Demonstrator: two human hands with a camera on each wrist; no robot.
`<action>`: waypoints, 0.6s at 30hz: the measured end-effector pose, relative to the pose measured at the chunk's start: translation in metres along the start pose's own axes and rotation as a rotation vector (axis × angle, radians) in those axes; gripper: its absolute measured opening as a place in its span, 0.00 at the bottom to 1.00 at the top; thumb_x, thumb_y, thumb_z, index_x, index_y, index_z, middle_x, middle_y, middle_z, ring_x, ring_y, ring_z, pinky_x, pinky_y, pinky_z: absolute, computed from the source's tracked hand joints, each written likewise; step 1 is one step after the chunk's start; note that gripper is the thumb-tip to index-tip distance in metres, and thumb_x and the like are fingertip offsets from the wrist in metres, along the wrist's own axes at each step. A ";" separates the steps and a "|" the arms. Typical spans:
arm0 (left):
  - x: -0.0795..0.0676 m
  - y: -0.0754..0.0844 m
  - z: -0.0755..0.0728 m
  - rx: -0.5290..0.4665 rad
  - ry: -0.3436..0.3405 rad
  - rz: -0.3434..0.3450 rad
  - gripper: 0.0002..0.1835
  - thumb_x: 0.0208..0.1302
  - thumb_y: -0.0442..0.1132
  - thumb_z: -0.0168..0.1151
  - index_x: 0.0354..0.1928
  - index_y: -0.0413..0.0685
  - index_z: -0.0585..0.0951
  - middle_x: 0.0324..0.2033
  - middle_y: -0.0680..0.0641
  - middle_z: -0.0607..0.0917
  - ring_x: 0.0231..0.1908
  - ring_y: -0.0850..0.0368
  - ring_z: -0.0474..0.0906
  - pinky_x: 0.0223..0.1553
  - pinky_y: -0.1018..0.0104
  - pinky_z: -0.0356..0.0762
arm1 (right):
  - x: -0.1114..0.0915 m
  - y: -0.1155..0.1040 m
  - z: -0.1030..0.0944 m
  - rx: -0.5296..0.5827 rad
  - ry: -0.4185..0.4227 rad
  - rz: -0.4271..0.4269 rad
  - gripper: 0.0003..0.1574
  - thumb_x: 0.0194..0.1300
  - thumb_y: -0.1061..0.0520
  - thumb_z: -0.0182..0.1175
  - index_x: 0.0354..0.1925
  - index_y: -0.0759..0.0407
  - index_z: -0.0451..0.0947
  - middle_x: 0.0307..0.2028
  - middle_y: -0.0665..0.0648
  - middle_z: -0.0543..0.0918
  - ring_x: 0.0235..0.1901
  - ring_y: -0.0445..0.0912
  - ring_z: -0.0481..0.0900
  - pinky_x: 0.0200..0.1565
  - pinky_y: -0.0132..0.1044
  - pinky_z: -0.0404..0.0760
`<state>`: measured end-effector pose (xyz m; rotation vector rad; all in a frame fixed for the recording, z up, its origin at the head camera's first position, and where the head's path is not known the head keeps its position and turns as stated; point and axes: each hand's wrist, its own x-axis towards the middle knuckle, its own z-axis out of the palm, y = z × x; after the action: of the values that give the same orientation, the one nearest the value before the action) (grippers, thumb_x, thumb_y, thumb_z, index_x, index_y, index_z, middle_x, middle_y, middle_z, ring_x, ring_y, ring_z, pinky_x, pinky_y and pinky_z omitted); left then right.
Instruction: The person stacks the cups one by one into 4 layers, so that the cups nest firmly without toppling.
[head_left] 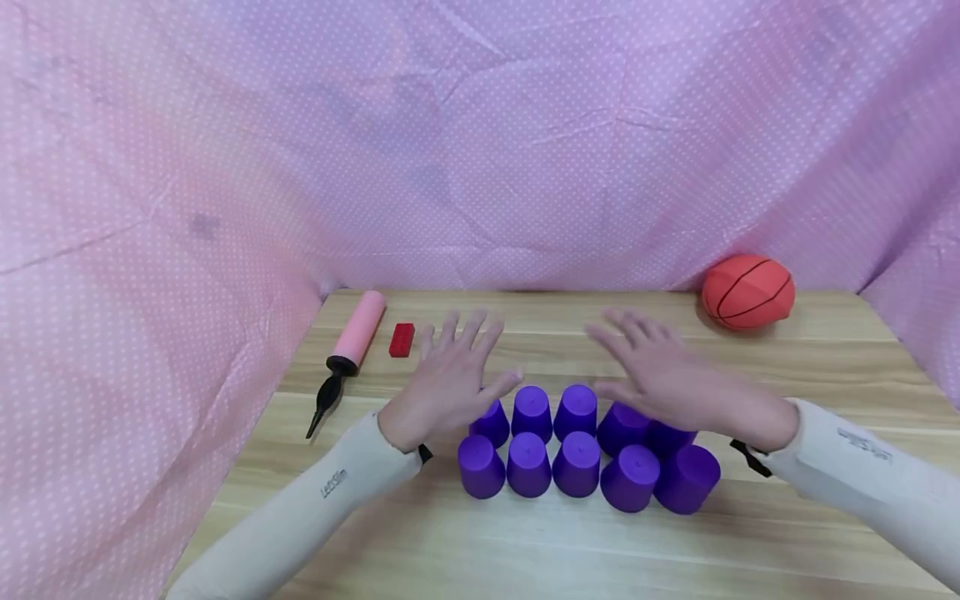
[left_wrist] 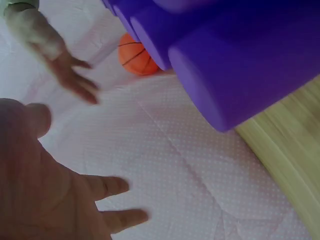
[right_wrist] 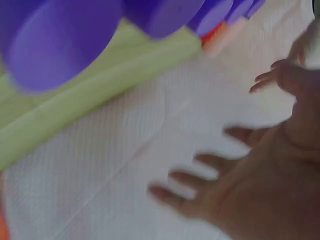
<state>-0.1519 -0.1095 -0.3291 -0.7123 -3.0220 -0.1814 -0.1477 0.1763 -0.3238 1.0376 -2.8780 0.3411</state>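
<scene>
Two rows of upside-down purple cups [head_left: 528, 467] stand on the wooden table. My left hand [head_left: 448, 387], fingers spread, hovers over the left end of the back row and partly covers a cup [head_left: 491, 425] there. Above the right end of that row is my right hand [head_left: 671, 379], its fingers also stretched out and slightly blurred. It hides parts of the back-row cups [head_left: 622, 427] beneath it. Neither hand holds anything. In the left wrist view a cup [left_wrist: 245, 70] looms close beside the palm; the right wrist view shows blurred cups [right_wrist: 65, 45] above the spread fingers.
A pink hand pump [head_left: 360, 329] with a black nozzle lies at the table's left, beside a red toy brick [head_left: 402, 340]. An orange-red ball [head_left: 747, 292] with black lines sits at the back right. Pink dotted cloth [head_left: 480, 167] hangs behind the table [head_left: 360, 533].
</scene>
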 end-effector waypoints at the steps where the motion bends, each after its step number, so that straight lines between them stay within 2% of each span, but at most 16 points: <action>1: -0.003 -0.001 0.000 -0.003 -0.002 0.014 0.42 0.63 0.73 0.33 0.70 0.53 0.60 0.68 0.44 0.60 0.67 0.39 0.51 0.61 0.36 0.47 | 0.003 -0.003 0.003 0.010 -0.022 -0.065 0.39 0.66 0.43 0.57 0.68 0.57 0.59 0.66 0.67 0.58 0.64 0.64 0.56 0.59 0.63 0.57; 4: -0.012 -0.003 0.000 0.013 -0.024 0.064 0.32 0.65 0.65 0.47 0.60 0.49 0.71 0.54 0.46 0.75 0.54 0.45 0.69 0.53 0.49 0.65 | 0.016 -0.014 0.014 0.029 -0.051 -0.250 0.30 0.61 0.52 0.64 0.58 0.59 0.69 0.57 0.64 0.70 0.56 0.59 0.68 0.55 0.55 0.68; 7: -0.017 -0.007 0.003 0.023 -0.050 0.106 0.22 0.63 0.56 0.58 0.50 0.48 0.75 0.40 0.49 0.77 0.39 0.52 0.72 0.39 0.60 0.71 | 0.031 -0.025 0.022 0.038 -0.069 -0.352 0.22 0.58 0.56 0.67 0.50 0.58 0.73 0.49 0.58 0.75 0.48 0.52 0.72 0.50 0.47 0.73; 11: -0.019 -0.014 0.011 -0.009 -0.074 0.132 0.15 0.59 0.50 0.65 0.41 0.50 0.77 0.34 0.53 0.75 0.34 0.56 0.70 0.32 0.65 0.70 | 0.047 -0.034 0.031 -0.008 -0.070 -0.408 0.18 0.55 0.56 0.69 0.43 0.56 0.74 0.39 0.52 0.75 0.38 0.47 0.72 0.42 0.41 0.74; 18: -0.018 -0.018 0.022 -0.066 -0.080 0.156 0.13 0.57 0.46 0.68 0.40 0.52 0.77 0.35 0.54 0.76 0.36 0.58 0.71 0.35 0.65 0.72 | 0.061 -0.039 0.041 0.026 -0.094 -0.401 0.16 0.52 0.56 0.70 0.37 0.54 0.72 0.32 0.49 0.73 0.34 0.46 0.71 0.37 0.38 0.73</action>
<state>-0.1434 -0.1307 -0.3538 -0.9798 -3.0286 -0.2546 -0.1689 0.1001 -0.3481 1.6326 -2.6541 0.3078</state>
